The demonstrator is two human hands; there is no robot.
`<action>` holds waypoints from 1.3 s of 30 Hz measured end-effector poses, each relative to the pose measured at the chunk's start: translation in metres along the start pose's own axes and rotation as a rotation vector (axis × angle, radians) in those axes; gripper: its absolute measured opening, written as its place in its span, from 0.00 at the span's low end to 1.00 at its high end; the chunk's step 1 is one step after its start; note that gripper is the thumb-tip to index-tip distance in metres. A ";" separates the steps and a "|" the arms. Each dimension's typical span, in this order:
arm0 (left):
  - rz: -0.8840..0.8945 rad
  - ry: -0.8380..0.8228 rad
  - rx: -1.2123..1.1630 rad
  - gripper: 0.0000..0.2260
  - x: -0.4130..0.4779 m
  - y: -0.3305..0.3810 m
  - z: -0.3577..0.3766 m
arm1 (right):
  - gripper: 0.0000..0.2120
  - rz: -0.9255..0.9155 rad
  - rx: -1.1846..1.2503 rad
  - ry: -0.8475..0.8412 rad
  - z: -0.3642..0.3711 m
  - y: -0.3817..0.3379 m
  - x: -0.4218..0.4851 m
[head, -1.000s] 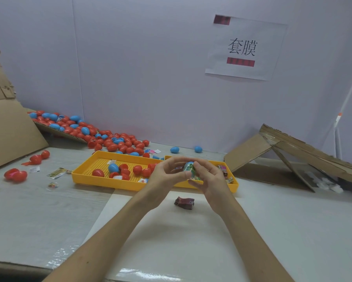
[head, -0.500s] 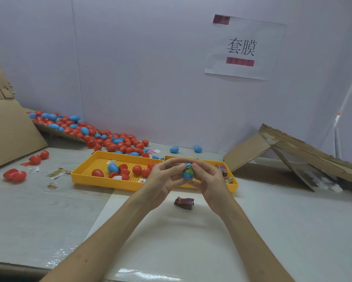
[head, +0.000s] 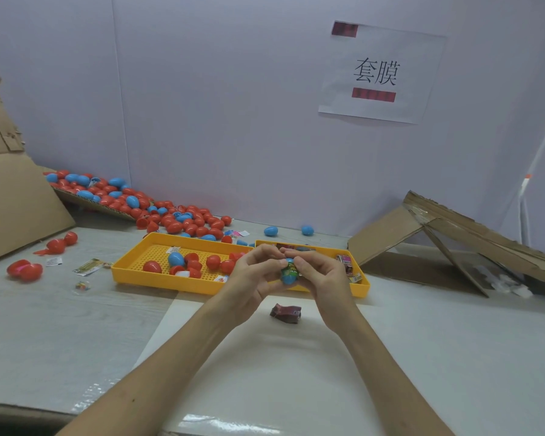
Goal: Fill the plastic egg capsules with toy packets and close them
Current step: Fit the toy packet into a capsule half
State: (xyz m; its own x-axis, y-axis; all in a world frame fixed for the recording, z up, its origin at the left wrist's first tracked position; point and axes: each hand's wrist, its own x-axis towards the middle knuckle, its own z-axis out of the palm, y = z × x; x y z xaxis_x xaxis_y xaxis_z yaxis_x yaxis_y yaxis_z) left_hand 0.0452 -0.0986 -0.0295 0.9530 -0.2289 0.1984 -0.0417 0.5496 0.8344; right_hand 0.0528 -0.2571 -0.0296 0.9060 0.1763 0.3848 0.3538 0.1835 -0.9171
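Trouble is looming: left hand [head: 252, 278] and right hand [head: 323, 275] are pinching the blue egg [head: 287, 280] by the yellow tray [head: 359, 289] rim, and its green packet [head: 291, 272] is poking out, likely blocking the closing

A white paper sheet [head: 381, 73] on the pale wall [head: 217, 105] carries two large black Chinese characters, 套膜. Above them, at the sheet's top left corner, is a small red bar [head: 344, 28], and below them a longer red bar [head: 373, 95]. The print on both bars is blurred and cannot be read. The green toy packet [head: 289, 271] in the blue egg capsule [head: 288, 281], the printed slip [head: 90, 266] on the worktop [head: 60, 325] and the small packets [head: 345, 262] in the yellow tray [head: 360, 289] bear print too small to read.
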 end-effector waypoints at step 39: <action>-0.033 -0.008 0.000 0.22 0.001 -0.001 0.006 | 0.16 0.015 -0.014 0.089 0.002 0.000 0.001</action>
State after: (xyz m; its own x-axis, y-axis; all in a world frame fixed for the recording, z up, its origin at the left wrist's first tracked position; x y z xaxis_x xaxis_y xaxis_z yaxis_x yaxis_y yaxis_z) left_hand 0.0446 -0.1042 -0.0273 0.9515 -0.2531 0.1748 -0.0104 0.5416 0.8406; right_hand 0.0530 -0.2549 -0.0290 0.9280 0.0922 0.3610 0.3428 0.1678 -0.9243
